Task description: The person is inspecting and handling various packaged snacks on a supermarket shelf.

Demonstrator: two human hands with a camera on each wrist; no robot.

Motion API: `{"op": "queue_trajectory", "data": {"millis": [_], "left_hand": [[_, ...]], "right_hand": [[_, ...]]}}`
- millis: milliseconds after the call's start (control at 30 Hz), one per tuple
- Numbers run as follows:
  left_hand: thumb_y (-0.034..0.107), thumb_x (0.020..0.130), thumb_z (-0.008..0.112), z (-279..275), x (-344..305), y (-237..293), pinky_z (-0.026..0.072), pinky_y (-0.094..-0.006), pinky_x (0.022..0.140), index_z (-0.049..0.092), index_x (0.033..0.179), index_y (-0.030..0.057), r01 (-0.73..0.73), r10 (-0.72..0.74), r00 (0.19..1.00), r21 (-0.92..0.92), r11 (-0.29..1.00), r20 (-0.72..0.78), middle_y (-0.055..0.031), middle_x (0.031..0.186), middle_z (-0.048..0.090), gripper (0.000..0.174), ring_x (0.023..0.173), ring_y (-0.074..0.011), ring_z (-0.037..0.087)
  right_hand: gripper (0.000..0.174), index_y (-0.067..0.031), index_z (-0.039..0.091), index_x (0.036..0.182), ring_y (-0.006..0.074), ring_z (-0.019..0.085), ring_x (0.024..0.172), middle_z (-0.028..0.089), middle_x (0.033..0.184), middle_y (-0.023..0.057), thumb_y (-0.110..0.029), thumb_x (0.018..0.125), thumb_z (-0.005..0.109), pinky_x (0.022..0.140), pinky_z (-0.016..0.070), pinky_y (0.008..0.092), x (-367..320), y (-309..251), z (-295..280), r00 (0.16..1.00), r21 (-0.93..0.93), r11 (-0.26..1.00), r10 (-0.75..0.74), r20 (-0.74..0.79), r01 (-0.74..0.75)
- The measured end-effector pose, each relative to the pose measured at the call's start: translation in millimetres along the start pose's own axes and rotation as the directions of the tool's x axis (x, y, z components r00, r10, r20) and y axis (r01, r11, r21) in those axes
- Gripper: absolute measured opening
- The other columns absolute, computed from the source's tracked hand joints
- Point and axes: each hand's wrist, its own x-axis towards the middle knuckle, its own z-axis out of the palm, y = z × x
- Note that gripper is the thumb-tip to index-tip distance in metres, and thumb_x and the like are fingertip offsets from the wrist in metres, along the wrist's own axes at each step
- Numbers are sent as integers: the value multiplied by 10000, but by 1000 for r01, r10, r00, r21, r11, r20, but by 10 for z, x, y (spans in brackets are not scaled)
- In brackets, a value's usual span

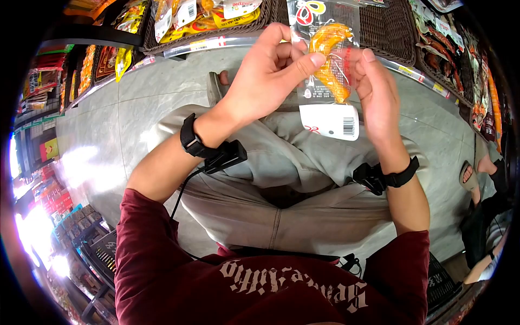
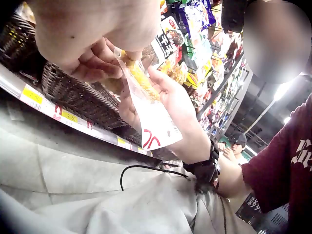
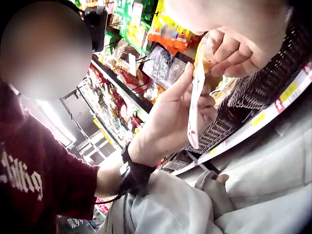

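Observation:
A clear snack packet (image 1: 331, 92) with a curved yellow-orange piece of food inside is held up between both hands in the head view. Its lower end is a white flap with a barcode. My left hand (image 1: 265, 76) pinches the packet from the left, thumb across the front and fingers partly hidden behind. On the other side, my right hand (image 1: 378, 89) holds the right edge, its thumb pointing up and its other fingers largely hidden by the packet. The left wrist view shows the packet's white flap (image 2: 158, 129) hanging below the fingers.
Wicker baskets (image 1: 385, 30) of packaged snacks line a low shelf with a price-tag strip (image 1: 216, 44) in front. More hanging packets (image 2: 200, 44) rise behind. Crossed legs in grey trousers (image 1: 276, 216) lie below the hands. Another person's sandalled foot (image 1: 466, 176) is at the right.

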Motion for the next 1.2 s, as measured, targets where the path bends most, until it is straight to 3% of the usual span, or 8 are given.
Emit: {"op": "queue_trajectory", "data": {"millis": [67,133,267,400,533,800,1067,1200], "left_hand": [[121,1011,756,13,-6,-18,443,-205,637,493,1130,53,-9,8,1000,-21,1000,-3,29,822,614,296,743,-14,544],[114,1012,752,21,-14,-14,433,-204,629,495,1137,55,-20,20,1000,-41,999,-4,31,810,611,292,729,-12,533],[101,1018,735,11,-39,3,395,-204,603,504,1175,51,-65,64,997,24,998,40,42,774,598,284,700,-7,504],[75,1020,705,-36,-32,-25,410,-206,630,536,1209,35,-30,31,998,-13,999,62,43,791,599,257,722,-9,511],[40,1006,685,-48,-35,-41,437,-211,665,572,1220,23,-11,13,999,-40,999,53,34,853,609,242,756,-11,525],[11,990,683,-93,-38,-84,475,-204,720,622,1240,10,-81,72,992,79,994,107,47,933,613,257,808,-12,555],[28,1002,693,-35,-67,-45,460,-200,683,620,1246,10,-93,93,994,11,996,52,44,923,611,256,783,-10,543],[39,1009,687,-4,-68,-7,444,-199,661,621,1233,-3,-75,75,997,19,997,13,45,884,597,238,764,-8,525]], "right_hand": [[377,29,716,1196,89,658,943,735,1058,37,-292,1126,532,864,508,261,-2,-24,7,1000,29,1000,-3,6,3],[201,6,707,1154,62,651,944,720,1044,19,-166,1076,638,829,520,235,-22,-66,31,997,-179,981,-63,48,71],[122,-5,664,1123,60,657,988,711,1071,17,-27,1012,708,856,559,244,-31,-62,80,989,-41,996,-75,127,81],[123,-5,661,1116,65,662,985,714,1077,24,-25,1008,716,864,559,243,-27,-42,134,986,12,994,-112,122,111],[136,-5,661,1117,62,657,943,720,1061,23,-34,1004,730,834,555,243,4,39,82,989,-72,991,-108,104,116],[156,-19,659,1107,52,645,903,716,1037,17,-95,1007,751,791,544,236,28,70,21,989,-157,978,-126,73,136],[180,-11,664,1142,59,651,963,710,1055,16,-71,996,752,842,544,243,-2,-17,77,996,-33,996,-82,35,83],[180,-5,678,1147,65,653,970,713,1074,26,-56,990,750,842,546,244,-29,-57,59,993,-79,993,-85,79,91]]}}
